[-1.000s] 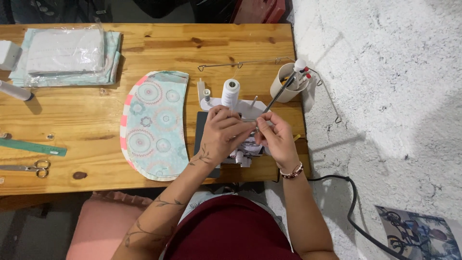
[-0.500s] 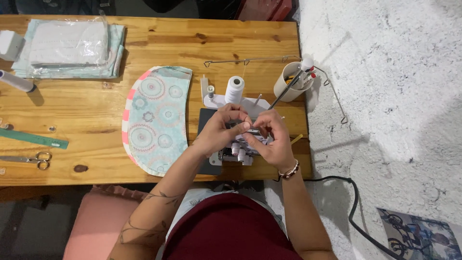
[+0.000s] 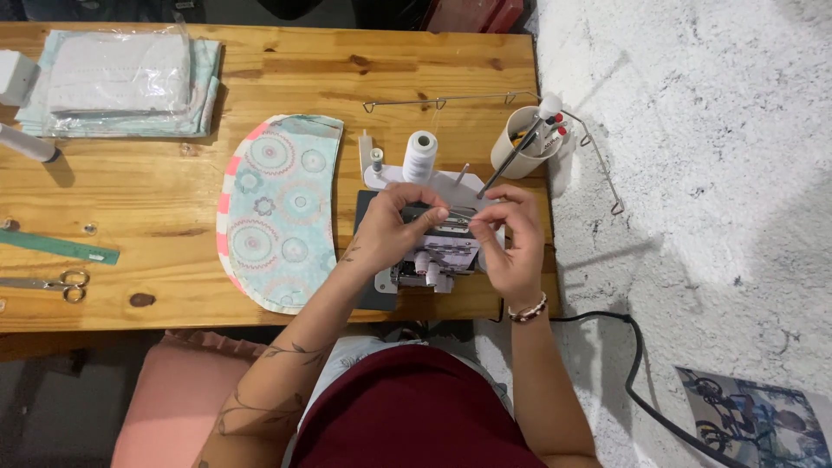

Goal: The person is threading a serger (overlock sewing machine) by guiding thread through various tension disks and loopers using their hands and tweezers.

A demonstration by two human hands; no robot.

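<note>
Hands meet over the small sewing machine at the table's near right edge: the left hand and right hand each pinch narrowly at something fine between them, probably thread, too thin to be sure. A white thread cone stands just behind, feeding the machine. Patterned curved fabric lies flat to the left, within reach. Scissors rest near the left edge.

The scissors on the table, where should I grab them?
Take the scissors by the two finger rings, which point right, toward the patterned cloth. Come from above on that right side: they lie flat on the wooden table with the closed blades pointing left, so the rings are probably the safest part to hold.
</note>
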